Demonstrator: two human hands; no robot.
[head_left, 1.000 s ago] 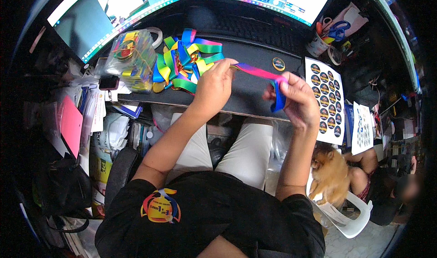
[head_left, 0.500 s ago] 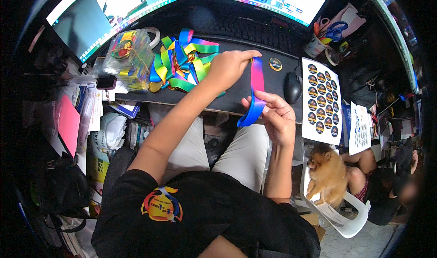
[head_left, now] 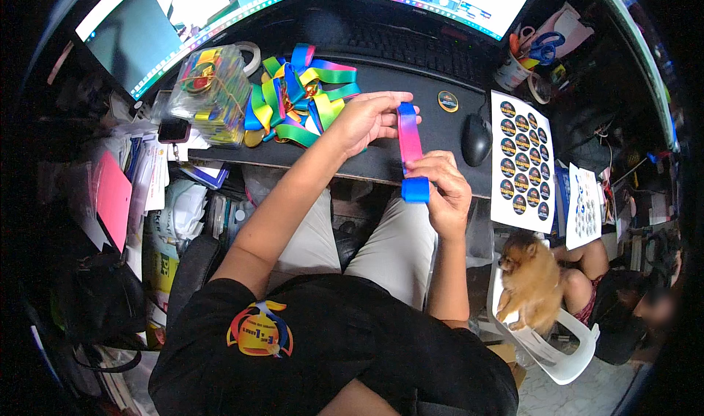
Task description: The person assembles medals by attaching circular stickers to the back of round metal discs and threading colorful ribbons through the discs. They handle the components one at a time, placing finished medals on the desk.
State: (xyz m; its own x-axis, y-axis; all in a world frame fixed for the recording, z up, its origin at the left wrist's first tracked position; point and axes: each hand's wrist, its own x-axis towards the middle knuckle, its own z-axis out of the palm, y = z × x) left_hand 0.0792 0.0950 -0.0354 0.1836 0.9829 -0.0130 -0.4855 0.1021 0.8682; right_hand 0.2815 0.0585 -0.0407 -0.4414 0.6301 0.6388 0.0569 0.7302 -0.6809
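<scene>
A blue and pink ribbon (head_left: 409,141) is stretched between my two hands above the desk's front part. My left hand (head_left: 370,121) grips its far blue end, the thumb and fingers at the fold. Lower down, my right hand (head_left: 446,196) pinches the ribbon, and a blue loop hangs by its fingers. A round black sticker-topped disc with a gold rim (head_left: 448,101) lies just beyond, to the right. Left of my left hand is a heap of coloured ribbons with gold medals (head_left: 297,97). Whether a medal is on the held ribbon cannot be seen.
A stack of clear plastic cases (head_left: 209,97) stands at left. The mouse (head_left: 477,141) and a sheet of round stickers (head_left: 521,218) are at right, the keyboard (head_left: 414,49) behind. A small dog (head_left: 529,284) sits on a white chair (head_left: 568,368), near another person.
The ribbon has turned flatter toward me, its lower loop drawn up by my right hand. My left fingers have spread out behind its far end.
</scene>
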